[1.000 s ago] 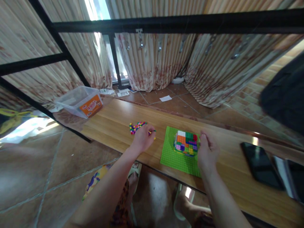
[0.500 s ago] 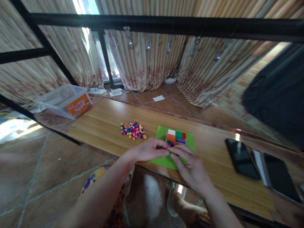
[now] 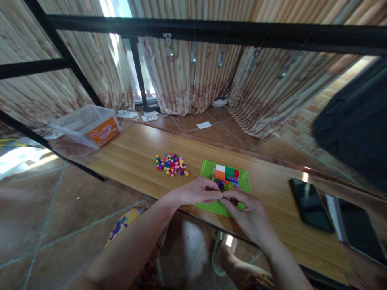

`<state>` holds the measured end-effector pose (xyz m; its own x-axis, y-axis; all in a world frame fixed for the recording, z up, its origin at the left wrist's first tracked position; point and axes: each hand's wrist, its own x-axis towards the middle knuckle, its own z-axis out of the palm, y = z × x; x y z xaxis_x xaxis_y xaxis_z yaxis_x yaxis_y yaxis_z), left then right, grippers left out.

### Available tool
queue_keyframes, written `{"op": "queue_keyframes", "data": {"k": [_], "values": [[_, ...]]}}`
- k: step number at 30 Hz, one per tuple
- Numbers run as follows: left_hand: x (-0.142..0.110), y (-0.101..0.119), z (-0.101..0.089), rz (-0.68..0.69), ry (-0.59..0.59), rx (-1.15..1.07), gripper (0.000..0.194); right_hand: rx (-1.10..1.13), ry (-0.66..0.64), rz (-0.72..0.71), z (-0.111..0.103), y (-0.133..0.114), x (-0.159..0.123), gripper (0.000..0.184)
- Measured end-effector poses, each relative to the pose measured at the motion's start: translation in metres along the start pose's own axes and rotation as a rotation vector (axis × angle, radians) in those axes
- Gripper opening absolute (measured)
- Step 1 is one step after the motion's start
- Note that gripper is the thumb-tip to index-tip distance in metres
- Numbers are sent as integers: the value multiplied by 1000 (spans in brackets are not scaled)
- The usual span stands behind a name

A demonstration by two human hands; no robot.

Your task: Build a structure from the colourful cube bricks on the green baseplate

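A green studded baseplate (image 3: 208, 166) lies on the wooden bench, carrying a block of toy bricks (image 3: 227, 174) in white, orange, green, red, blue and purple. My left hand (image 3: 201, 191) reaches over the plate's near left part, thumb and fingers pinched together. Opposite it, my right hand (image 3: 246, 207) is also pinched, its fingertips meeting those of the left just in front of the bricks. Something small and dark shows between the fingertips, too small to name. The hands cover the near side of the bricks and part of the plate.
Many small coloured cubes (image 3: 172, 164) lie in a loose pile left of the plate. A clear plastic box (image 3: 87, 127) with an orange label stands at the bench's left end. To the right lie a black phone (image 3: 311, 205) and another dark device (image 3: 359, 227). A black rail (image 3: 193, 30) crosses above.
My fingertips have drawn back slightly toward me, showing more of the bricks' near rows. The right hand's fingers have bent from outstretched into a pinch. The view has shifted a little.
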<state>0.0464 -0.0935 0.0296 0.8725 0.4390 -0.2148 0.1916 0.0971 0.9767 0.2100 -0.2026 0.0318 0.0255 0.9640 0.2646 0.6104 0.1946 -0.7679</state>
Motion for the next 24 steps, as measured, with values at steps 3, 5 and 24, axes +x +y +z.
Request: {"op": "queue_keyframes", "data": {"k": [3,5,24], "values": [[1,0,0,-4,14,0,30,-35,-2,44,0,1,-1,18],[1,0,0,-4,41,-2,28,-50,16,84,0,6,-1,18],[27,-24,-3,33,531,156,21,-164,447,93,25,49,23,20]]}}
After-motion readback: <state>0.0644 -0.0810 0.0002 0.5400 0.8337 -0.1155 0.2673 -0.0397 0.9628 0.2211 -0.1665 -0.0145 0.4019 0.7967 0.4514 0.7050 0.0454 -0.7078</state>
